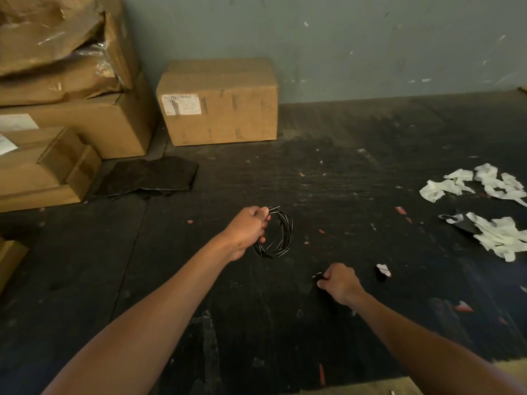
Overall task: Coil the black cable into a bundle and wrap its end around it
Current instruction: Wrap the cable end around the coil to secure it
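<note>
The black cable [281, 235] hangs as a loose round coil of several loops over the dark floor. My left hand [248, 228] is closed on the coil's left side, and a thin cable tip sticks out above my fingers. My right hand [340, 282] is lower and to the right, apart from the coil, with its fingers pinched on a small black piece [318, 277]. Against the dark floor I cannot tell whether this piece joins the cable.
A cardboard box [218, 102] stands against the back wall, and more boxes [61, 109] are stacked at the left. A black sheet [147, 176] lies flat beside them. White paper scraps [496, 218] litter the floor at the right, and a small scrap [383, 270] lies by my right hand.
</note>
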Demonstrator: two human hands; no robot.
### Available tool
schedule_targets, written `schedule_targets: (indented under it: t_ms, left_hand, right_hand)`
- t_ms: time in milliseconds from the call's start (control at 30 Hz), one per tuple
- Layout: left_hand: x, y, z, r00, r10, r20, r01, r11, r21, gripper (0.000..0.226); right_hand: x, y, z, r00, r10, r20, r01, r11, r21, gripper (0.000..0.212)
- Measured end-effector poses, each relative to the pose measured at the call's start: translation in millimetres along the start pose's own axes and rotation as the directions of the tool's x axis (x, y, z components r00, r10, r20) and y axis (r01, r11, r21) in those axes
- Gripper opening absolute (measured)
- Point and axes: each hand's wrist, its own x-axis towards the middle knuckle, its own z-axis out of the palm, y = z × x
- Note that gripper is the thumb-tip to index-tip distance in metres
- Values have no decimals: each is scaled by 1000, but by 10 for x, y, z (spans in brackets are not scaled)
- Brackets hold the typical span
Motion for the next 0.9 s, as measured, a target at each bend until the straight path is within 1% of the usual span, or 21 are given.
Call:
schedule_targets:
  t_ms: [67, 100, 167, 200, 267, 333, 367, 433, 467, 500, 567, 700, 767, 833, 900]
  left_hand:
    - [-9, -34, -4, 1000, -7, -19, 7, 1000, 17, 28]
    - [-15, -47, -9, 1000, -5, -27, 6, 999, 37, 28]
    - [-29, -68, -20, 999, -2, -38, 5, 996, 94, 27]
    - [-34, -72, -27, 999, -3, -44, 8, 993, 116, 26]
    - [-37, -70, -36, 998, -9, -59, 17, 991, 135, 26]
    - [-38, -42, -31, 997, -17, -72, 27, 989, 144, 27]
    - [-39, -17, -20, 997, -20, -75, 31, 988, 150, 27]
    - [-40, 36, 16, 998, -7, -69, 18, 988, 152, 26]
    - [-48, 72, 39, 998, 10, -60, -1, 989, 150, 25]
    - [-62, 118, 60, 998, 29, -50, -21, 989, 148, 25]
    - [-90, 207, 88, 998, 62, -33, -57, 988, 144, 27]
    - [-137, 280, 74, 994, 106, -35, -101, 989, 107, 39]
    - [-146, 269, 64, 987, 157, -43, -149, 976, 160, 44]
    - [-132, 257, 58, 973, 216, -78, -196, 959, 207, 40]
    - [-119, 259, 58, 963, 248, -103, -221, 951, 218, 36]
  right_hand:
    - [12, -24, -25, 999, -28, -15, 28, 1000, -8, 11]
    - [17, -50, -55, 999, -45, -18, 46, 999, 18, 10]
    - [6, -149, -146, 995, -89, -53, 96, 985, 147, 8]
    - [-18, -223, -210, 988, -117, -101, 138, 963, 231, 7]
    - [-96, -410, -349, 960, -186, -210, 255, 891, 376, 16]
    - [-212, -631, -496, 898, -281, -337, 412, 807, 423, 24]
    - [-278, -746, -561, 851, -334, -405, 493, 771, 402, 24]
    - [-397, -960, -653, 737, -448, -505, 632, 723, 280, 23]
    - [-436, -1048, -672, 684, -504, -528, 677, 707, 203, 23]
    - [-456, -1118, -677, 646, -548, -531, 703, 698, 135, 24]
    - [-464, -1199, -671, 612, -599, -516, 719, 693, 49, 26]
    - [-437, -1232, -696, 533, -660, -529, 754, 654, -55, 22]
    - [-434, -1232, -703, 487, -706, -514, 776, 620, -117, 22]
    - [-434, -1233, -712, 458, -726, -513, 786, 600, -147, 21]
    - [-438, -1235, -730, 450, -724, -523, 789, 597, -146, 18]
